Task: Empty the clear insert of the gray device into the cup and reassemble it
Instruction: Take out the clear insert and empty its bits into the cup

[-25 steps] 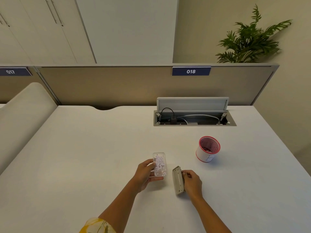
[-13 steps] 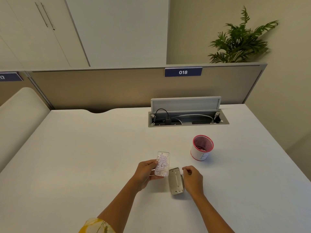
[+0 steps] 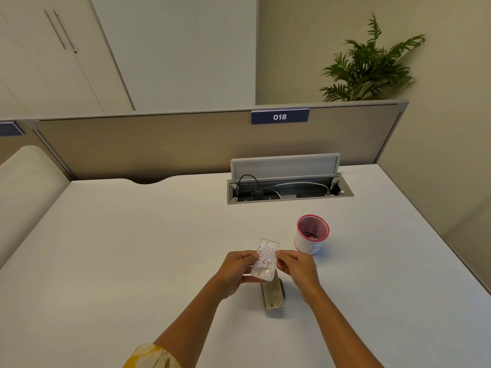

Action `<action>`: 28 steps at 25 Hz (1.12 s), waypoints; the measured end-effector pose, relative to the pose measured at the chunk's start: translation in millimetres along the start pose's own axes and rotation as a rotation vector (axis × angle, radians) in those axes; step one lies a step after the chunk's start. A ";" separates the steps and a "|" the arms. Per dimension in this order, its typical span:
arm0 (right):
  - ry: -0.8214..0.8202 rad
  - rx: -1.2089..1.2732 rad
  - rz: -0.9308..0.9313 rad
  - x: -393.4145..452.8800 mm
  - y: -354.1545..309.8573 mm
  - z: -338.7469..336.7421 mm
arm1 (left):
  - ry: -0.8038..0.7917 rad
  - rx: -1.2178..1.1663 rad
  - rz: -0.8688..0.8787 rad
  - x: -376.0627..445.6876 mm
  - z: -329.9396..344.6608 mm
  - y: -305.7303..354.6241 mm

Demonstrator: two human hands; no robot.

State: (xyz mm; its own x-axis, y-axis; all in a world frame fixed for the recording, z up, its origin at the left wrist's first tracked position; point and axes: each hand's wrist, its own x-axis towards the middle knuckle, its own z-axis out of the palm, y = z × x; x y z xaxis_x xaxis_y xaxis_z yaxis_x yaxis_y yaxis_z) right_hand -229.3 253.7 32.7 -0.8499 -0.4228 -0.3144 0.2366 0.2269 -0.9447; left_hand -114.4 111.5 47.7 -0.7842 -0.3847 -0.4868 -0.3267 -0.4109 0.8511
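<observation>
The clear insert (image 3: 265, 258), full of small pale paper bits, is held above the desk between both hands. My left hand (image 3: 236, 269) grips its left side and my right hand (image 3: 299, 266) pinches its right edge. The gray device (image 3: 272, 294) lies flat on the white desk (image 3: 132, 248) just below and nearer me than the insert, with nobody touching it. The cup (image 3: 311, 237), white with a red rim and a pink inside, stands upright to the right and a little beyond my hands.
An open cable hatch (image 3: 289, 191) with wires and a raised lid sits at the back of the desk. Behind it stands a beige partition (image 3: 159, 144) with an "018" label. A cushioned seat back (image 3: 24, 187) rises at the left.
My right hand let go of the gray device and came up to the insert's right edge. The insert rose a little and moved right, over the device.
</observation>
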 end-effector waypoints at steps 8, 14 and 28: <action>0.150 0.238 0.026 25.3 -31.9 -46.8 | 0.008 0.003 0.065 17.2 36.3 20.6; 0.446 0.152 0.000 57.0 -40.2 -90.3 | 0.099 0.377 0.251 26.2 68.5 31.0; 0.485 -0.391 -0.367 66.6 -41.0 -82.2 | -0.068 1.520 0.480 48.9 102.5 14.1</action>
State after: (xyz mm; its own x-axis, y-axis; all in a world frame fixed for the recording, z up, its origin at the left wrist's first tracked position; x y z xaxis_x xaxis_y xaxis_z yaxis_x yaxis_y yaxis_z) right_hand -334.3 288.4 58.2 -0.9771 -0.1154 0.1788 -0.2125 0.4811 -0.8505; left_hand -211.4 171.5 56.0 -0.9722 -0.1766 -0.1539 -0.2192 0.9176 0.3316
